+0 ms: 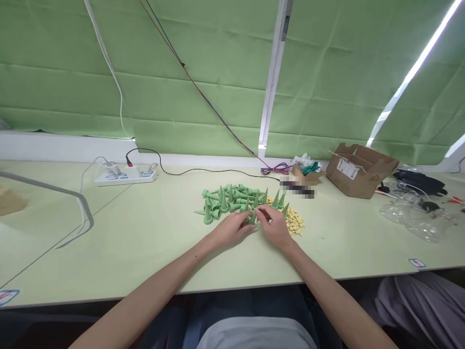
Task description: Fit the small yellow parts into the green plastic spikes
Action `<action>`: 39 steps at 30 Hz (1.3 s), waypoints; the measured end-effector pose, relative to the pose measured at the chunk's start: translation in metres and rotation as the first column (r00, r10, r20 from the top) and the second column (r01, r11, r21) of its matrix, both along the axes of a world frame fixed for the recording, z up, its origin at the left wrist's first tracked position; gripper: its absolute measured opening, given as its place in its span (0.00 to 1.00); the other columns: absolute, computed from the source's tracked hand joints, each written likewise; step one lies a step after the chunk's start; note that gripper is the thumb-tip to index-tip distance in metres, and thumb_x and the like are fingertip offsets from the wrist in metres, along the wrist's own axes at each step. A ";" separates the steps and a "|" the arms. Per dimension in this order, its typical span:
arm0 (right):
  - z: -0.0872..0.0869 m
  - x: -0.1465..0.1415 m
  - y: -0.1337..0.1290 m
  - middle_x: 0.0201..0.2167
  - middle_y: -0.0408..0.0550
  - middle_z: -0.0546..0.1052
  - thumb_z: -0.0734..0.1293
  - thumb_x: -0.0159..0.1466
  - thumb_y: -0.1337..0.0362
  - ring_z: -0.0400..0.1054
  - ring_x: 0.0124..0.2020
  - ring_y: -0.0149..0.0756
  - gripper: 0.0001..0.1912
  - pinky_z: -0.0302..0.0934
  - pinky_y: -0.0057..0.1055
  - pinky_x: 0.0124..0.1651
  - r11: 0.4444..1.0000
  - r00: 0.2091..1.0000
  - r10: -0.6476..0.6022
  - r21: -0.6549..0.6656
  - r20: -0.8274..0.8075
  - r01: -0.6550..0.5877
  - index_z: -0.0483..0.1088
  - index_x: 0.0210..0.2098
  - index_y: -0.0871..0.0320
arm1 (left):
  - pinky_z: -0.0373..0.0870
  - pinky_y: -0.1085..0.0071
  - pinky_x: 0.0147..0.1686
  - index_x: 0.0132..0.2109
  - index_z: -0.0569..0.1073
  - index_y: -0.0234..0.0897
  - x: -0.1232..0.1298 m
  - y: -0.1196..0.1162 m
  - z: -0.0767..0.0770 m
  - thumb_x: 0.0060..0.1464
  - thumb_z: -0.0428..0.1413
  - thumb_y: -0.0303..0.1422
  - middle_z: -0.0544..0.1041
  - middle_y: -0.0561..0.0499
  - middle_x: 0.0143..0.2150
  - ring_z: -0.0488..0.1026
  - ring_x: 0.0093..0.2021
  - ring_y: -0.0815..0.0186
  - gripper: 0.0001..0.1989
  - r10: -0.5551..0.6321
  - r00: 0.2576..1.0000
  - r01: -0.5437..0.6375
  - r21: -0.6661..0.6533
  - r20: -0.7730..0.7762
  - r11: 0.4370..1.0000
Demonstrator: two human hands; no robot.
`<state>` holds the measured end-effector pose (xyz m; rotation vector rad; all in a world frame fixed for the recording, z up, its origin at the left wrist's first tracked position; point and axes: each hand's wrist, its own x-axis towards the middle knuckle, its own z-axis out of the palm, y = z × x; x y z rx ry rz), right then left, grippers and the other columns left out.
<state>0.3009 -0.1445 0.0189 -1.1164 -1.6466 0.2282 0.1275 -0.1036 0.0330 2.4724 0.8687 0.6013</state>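
Both my hands meet at the front of a pile of green plastic cone-shaped spikes (224, 204). My left hand (232, 229) is closed around a green cone-shaped spike (253, 218), held low over the table. Thumb and fingers of my right hand (275, 229) are pinched together beside the top of that spike; whatever they hold is too small to make out. Small yellow plastic pieces (295, 222) lie spread to the right of my right hand, partly hidden behind it. Several spikes stand upright, and others lie on their sides.
A white power strip (125, 177) sits at the back left, its black cable (203, 169) running along the table (145, 252). Toward the back right are a small box, an open cardboard box (358, 169) and clear plastic items (410, 213). A grey metal bar (85, 208) stands at left.
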 end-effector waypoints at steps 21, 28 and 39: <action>-0.004 0.004 0.005 0.27 0.44 0.74 0.58 0.68 0.66 0.65 0.27 0.33 0.11 0.57 0.28 0.32 0.991 0.952 -0.026 -0.120 0.306 0.066 0.70 0.33 0.58 | 0.56 0.69 0.25 0.28 0.62 0.38 0.001 0.001 0.002 0.58 0.50 0.39 0.67 0.52 0.26 0.62 0.25 0.66 0.13 0.078 0.996 -0.078 -0.009 0.053 0.997; -0.009 0.010 0.009 0.38 0.52 0.76 0.57 0.66 0.69 0.70 0.37 0.39 0.11 0.61 0.32 0.40 0.954 0.910 -0.246 -0.079 0.334 0.288 0.70 0.42 0.61 | 0.57 0.69 0.27 0.26 0.60 0.38 0.001 0.001 0.002 0.57 0.51 0.39 0.66 0.52 0.28 0.63 0.27 0.66 0.15 0.081 0.995 -0.084 0.043 0.062 0.996; -0.006 0.016 0.013 0.57 0.59 0.69 0.56 0.63 0.75 0.70 0.48 0.43 0.20 0.61 0.34 0.50 0.829 0.774 -0.345 -0.214 0.530 0.516 0.68 0.52 0.65 | 0.59 0.68 0.28 0.31 0.66 0.37 0.002 0.000 0.003 0.57 0.50 0.34 0.67 0.51 0.30 0.64 0.29 0.65 0.08 0.056 0.996 -0.059 0.040 0.066 0.997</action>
